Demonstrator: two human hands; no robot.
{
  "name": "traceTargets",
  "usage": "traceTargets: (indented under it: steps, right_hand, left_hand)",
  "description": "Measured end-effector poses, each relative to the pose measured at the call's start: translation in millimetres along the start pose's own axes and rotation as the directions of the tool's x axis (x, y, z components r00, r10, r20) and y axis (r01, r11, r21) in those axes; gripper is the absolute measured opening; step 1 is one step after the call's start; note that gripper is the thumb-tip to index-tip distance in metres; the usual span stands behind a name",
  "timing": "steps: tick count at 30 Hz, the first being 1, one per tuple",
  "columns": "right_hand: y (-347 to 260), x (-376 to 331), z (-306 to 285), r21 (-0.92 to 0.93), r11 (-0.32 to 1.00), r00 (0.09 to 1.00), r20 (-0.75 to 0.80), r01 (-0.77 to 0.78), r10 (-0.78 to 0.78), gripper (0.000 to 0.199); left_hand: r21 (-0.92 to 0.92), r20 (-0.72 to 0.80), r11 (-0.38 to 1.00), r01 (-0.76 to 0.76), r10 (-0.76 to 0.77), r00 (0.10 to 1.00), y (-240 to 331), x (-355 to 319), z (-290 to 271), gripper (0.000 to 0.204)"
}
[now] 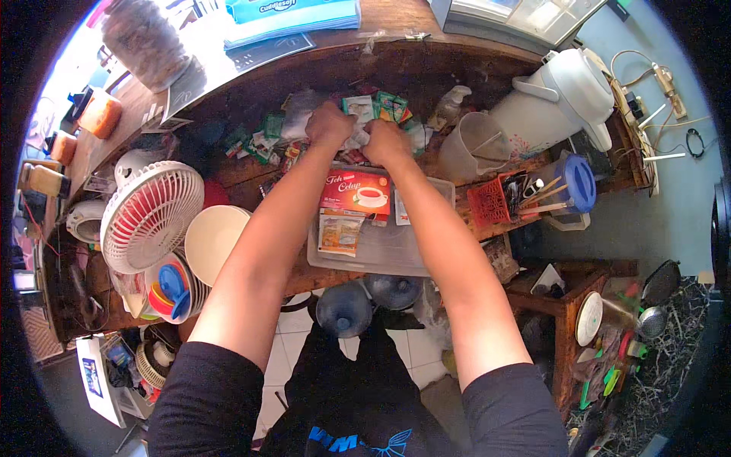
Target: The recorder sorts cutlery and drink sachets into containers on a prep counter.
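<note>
– Is the work finished?
– Partway, I judge: the plastic tray (384, 257) bears a red carton (344, 193) and an orange packet (339, 235); beyond it, loose sachets (392, 106) remain, the left hand (330, 124) and right hand (387, 143) among them.
– Fingers gripping?
– Curled; I cannot tell.
– Containers?
– Right of the tray, a red basket (486, 201) holds dark slim things (515, 186); farther, a clear jug (459, 149) holds a stick (488, 142).

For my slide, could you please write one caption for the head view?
Head view: left hand and right hand among small sachets, with a red box between the forearms.
</note>
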State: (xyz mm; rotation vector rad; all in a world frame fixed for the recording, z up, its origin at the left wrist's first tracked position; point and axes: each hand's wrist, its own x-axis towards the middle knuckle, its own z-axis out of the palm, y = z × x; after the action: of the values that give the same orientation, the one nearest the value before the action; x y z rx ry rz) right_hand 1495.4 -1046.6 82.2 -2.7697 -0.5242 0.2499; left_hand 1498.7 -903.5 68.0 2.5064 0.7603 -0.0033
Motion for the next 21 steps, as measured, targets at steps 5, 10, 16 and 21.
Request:
traceTargets:
  steps: [5, 10, 16, 21]
  right_hand:
    - [-3.0, -19.4, -23.7, 0.273, 0.962, 1.0, 0.005, -0.029, 0.029, 0.037]
    - [25.1, -86.4, -54.0, 0.535, 0.836, 0.978, -0.209, 0.119, -0.006, 0.034]
    - [59.8, -163.3, -40.6, 0.956, 0.267, 0.972, -0.166, 0.117, 0.166, 0.029]
    - [92.4, -211.7, -29.2, 0.999, -0.024, 0.97, -0.015, 0.021, 0.241, 0.033]
  left_hand:
    - [-0.26, -0.119, 0.959, -0.114, 0.085, 0.989, -7.7, 7.4, -15.0, 0.044]
    - [-0.646, -0.241, 0.686, -0.335, 0.233, 0.942, -9.2, -22.0, -49.9, 0.035]
    - [-0.901, 0.051, 0.432, -0.025, 0.162, 0.986, -9.6, -62.5, -65.3, 0.031]
    - [-0.915, 0.324, 0.358, 0.184, 0.385, 0.864, -2.0, -103.0, -73.4, 0.03]
